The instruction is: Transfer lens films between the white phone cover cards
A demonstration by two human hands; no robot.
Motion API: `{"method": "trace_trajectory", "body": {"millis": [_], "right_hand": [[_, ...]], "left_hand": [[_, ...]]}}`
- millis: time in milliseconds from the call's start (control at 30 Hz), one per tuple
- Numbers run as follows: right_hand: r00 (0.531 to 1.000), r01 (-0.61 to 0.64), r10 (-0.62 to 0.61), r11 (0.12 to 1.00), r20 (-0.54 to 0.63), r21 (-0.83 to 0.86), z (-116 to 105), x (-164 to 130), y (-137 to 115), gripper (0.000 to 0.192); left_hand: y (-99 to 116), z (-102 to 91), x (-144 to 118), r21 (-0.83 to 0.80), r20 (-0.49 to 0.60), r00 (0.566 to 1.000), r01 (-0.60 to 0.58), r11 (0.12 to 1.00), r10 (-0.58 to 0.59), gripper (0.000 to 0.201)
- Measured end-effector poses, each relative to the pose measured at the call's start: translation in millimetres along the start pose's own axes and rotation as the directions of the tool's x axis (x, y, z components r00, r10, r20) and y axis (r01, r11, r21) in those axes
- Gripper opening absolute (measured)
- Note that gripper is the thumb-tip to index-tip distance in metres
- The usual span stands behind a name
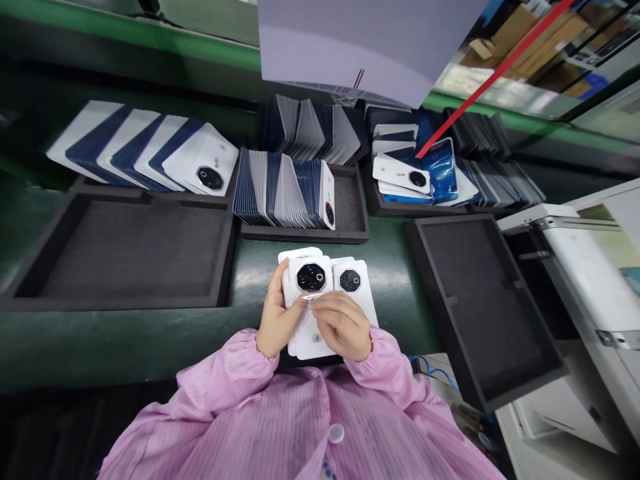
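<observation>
My left hand (pixel 277 316) grips the left edge of a small stack of white phone back covers (pixel 311 280), the top one showing a black octagonal camera ring. My right hand (pixel 343 325) lies on the lower face of the top cover, fingers pinched at something small and clear near its middle. A further white cover (pixel 354 283) sits fanned out to the right of the stack. Both hands are close to my chest, above the green bench (pixel 260 267). Pink sleeves cover both wrists.
An empty black foam tray (pixel 120 253) lies at the left, another (pixel 480 300) hangs off the right. Trays of white and blue covers (pixel 285 190) stand behind, with more at the far left (pixel 150 150) and the back right (pixel 425 173). A white machine (pixel 585 267) stands at the right.
</observation>
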State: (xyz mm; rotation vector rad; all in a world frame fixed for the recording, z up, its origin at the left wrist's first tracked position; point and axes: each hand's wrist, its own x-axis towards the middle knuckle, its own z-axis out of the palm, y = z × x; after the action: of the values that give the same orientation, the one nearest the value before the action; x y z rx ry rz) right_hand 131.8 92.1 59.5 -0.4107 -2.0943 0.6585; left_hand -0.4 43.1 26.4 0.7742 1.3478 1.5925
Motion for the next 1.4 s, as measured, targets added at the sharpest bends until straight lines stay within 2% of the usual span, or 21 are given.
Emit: {"method": "trace_trajectory", "body": {"millis": [200, 367, 400, 467, 533, 567, 600, 667, 733, 800, 900, 933, 1000, 1100, 1167, 1233, 1300, 1400], "right_hand": [[1.000, -0.009, 0.009, 1.000, 0.002, -0.009, -1, -1, 2, 0.032], [1.000, -0.002, 0.002, 1.000, -0.003, -0.015, 0, -1, 2, 0.037], [0.999, -0.032, 0.031, 0.998, -0.018, -0.048, 0, -1, 2, 0.039], [0.984, -0.174, 0.165, 0.972, -0.064, -0.155, 0, -1, 4, 0.050], [0.937, -0.349, 0.341, 0.907, -0.076, -0.234, -1, 0, 7, 0.067], [0.909, -0.413, 0.415, 0.878, -0.047, -0.240, -3, 1, 9, 0.071], [0.886, -0.453, 0.464, 0.863, -0.004, -0.226, -5, 2, 11, 0.068], [0.857, -0.498, 0.513, 0.849, 0.047, -0.179, -10, 3, 15, 0.046], [0.832, -0.553, 0.555, 0.828, -0.004, -0.091, -18, 3, 19, 0.024], [0.767, -0.627, 0.629, 0.777, -0.126, 0.058, -28, -1, 22, 0.015], [0.607, -0.704, 0.747, 0.664, -0.272, 0.252, -47, -10, 29, 0.020], [0.573, -0.729, 0.772, 0.634, -0.276, 0.259, -54, -14, 32, 0.023], [0.553, -0.790, 0.802, 0.591, -0.225, 0.165, -64, -23, 38, 0.029], [0.574, -0.816, 0.803, 0.543, -0.160, -0.199, -67, -37, 46, 0.030], [0.622, -0.747, 0.758, 0.500, -0.195, -0.439, -64, -43, 50, 0.032], [0.686, -0.670, 0.692, 0.478, -0.227, -0.568, -60, -43, 51, 0.034], [0.754, -0.617, 0.612, 0.533, -0.240, -0.579, -57, -34, 46, 0.033], [0.858, -0.506, 0.489, 0.748, -0.160, -0.430, -52, -8, 31, 0.018]], "left_hand": [[0, -0.4, -2, 0.080, -0.008, 0.998, -0.066, 0.995, 0.066, 0.064], [0, -0.1, -3, 0.072, -0.009, 0.998, -0.056, 0.996, 0.057, 0.064], [1, 0.5, -3, 0.058, -0.011, 0.999, -0.047, 0.997, 0.048, 0.063], [2, 1.7, -3, 0.019, -0.010, 1.000, -0.022, 1.000, 0.022, 0.063], [2, 2.4, -3, -0.022, -0.002, 1.000, 0.007, 1.000, -0.008, 0.064], [2, 2.6, -3, -0.035, 0.004, 1.000, 0.018, 0.999, -0.018, 0.065], [2, 2.5, -3, -0.045, 0.012, 1.000, 0.027, 0.999, -0.027, 0.066], [1, 2.2, -3, -0.063, 0.029, 0.998, 0.051, 0.997, -0.049, 0.066], [1, 1.9, -3, -0.079, 0.036, 0.996, 0.080, 0.994, -0.078, 0.066], [1, 1.8, -2, -0.086, 0.022, 0.995, 0.101, 0.991, -0.099, 0.065], [2, 1.8, -2, -0.088, -0.010, 0.994, 0.110, 0.990, -0.111, 0.065], [3, 1.8, -2, -0.089, -0.017, 0.993, 0.112, 0.990, -0.114, 0.065], [3, 1.7, -2, -0.073, -0.033, 0.993, 0.109, 0.991, -0.111, 0.063], [3, 1.6, -2, -0.038, -0.051, 0.994, 0.099, 0.994, -0.100, 0.055], [2, 1.5, -1, -0.033, -0.055, 0.994, 0.096, 0.995, -0.097, 0.053], [1, 1.6, -1, -0.026, -0.058, 0.994, 0.087, 0.996, -0.088, 0.052], [-1, 1.8, -2, 0.003, -0.051, 0.997, 0.065, 0.998, -0.065, 0.051], [-3, 1.7, -3, 0.093, -0.014, 1.000, 0.013, 0.996, -0.012, 0.048]]}}
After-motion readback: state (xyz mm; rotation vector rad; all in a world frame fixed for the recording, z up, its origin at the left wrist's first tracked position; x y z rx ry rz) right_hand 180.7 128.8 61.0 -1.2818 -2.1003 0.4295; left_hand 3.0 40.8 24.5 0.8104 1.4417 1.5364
